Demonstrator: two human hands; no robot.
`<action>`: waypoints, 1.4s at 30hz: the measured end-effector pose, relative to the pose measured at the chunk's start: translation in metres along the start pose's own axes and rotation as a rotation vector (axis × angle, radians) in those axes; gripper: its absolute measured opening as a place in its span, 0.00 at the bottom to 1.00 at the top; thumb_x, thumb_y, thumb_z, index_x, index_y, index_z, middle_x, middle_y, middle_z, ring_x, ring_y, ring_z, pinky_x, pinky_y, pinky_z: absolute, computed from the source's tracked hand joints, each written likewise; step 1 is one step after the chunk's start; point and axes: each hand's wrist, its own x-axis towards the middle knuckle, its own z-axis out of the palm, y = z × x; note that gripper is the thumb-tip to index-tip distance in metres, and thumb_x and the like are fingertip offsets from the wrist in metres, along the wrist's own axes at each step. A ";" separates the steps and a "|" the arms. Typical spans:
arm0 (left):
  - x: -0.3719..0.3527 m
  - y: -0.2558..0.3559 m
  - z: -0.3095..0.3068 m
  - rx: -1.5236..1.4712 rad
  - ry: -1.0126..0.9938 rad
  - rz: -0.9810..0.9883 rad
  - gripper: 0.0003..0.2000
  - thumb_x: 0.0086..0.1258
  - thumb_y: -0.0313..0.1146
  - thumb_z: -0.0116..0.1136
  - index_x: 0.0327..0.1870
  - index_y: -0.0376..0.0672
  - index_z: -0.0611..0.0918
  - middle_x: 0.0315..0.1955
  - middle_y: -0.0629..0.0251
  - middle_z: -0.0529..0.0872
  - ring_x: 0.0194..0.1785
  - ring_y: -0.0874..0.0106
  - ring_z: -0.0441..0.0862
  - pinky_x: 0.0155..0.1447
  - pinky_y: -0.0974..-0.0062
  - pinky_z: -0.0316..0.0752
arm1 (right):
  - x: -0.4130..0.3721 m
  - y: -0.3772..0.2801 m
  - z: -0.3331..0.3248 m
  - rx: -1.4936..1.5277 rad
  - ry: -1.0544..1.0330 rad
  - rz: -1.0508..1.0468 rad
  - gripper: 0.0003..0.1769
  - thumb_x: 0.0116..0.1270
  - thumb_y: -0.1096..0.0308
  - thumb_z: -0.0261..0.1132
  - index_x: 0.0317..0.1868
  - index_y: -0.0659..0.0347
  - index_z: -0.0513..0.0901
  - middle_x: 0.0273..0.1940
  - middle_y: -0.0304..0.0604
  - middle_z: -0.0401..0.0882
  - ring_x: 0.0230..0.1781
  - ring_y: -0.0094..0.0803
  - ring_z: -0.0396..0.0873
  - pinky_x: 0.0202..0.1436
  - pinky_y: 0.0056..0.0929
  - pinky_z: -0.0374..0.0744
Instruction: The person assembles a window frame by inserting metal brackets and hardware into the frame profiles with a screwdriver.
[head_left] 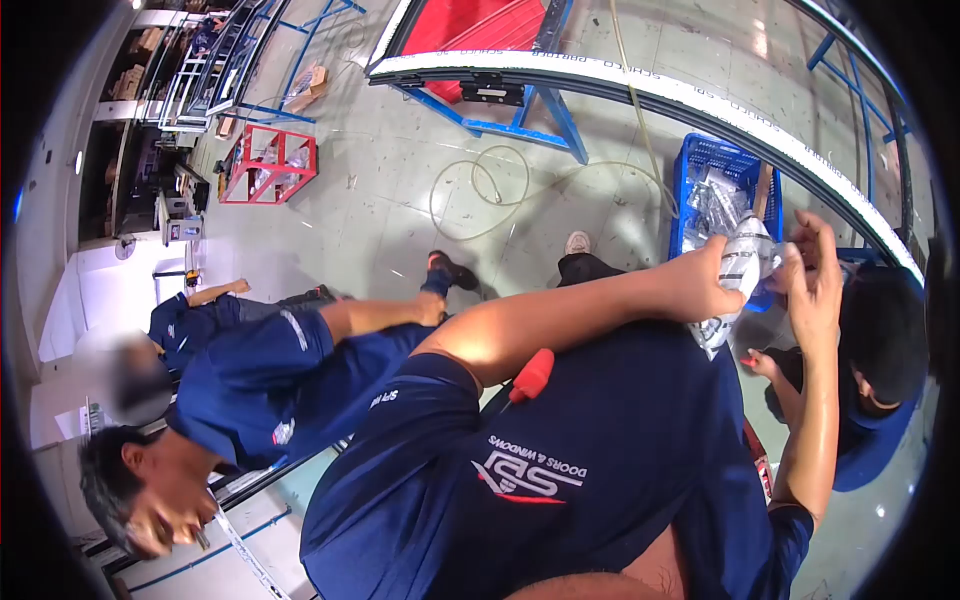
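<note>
My left hand (708, 284) grips a crinkled plastic bag (742, 262) that is clear or whitish with dark printed lines. Its lower end hangs down in front of my dark blue shirt. At the bag's upper right end, my right hand (815, 285) pinches the plastic between thumb and fingers, with one finger raised. What lies inside the bag I cannot make out. Just beyond both hands is a blue plastic crate (690, 150) holding more clear plastic bags (715, 205). A red-handled tool (533, 374) sticks out of my shirt at the chest.
A long dark frame with white printed tape (640, 80) crosses the top on blue trestles (560, 125). A pale hose (480, 165) coils on the floor. A red rack (268, 165) stands farther left. Co-workers are at left (250, 390) and crouching at right (885, 400).
</note>
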 end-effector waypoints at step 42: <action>-0.003 0.042 -0.031 0.020 -0.213 0.141 0.38 0.62 0.39 0.75 0.70 0.32 0.70 0.54 0.59 0.85 0.57 0.72 0.81 0.63 0.71 0.77 | 0.091 -0.061 0.010 0.809 -0.239 0.068 0.07 0.81 0.66 0.61 0.45 0.59 0.75 0.28 0.32 0.69 0.24 0.21 0.67 0.30 0.26 0.75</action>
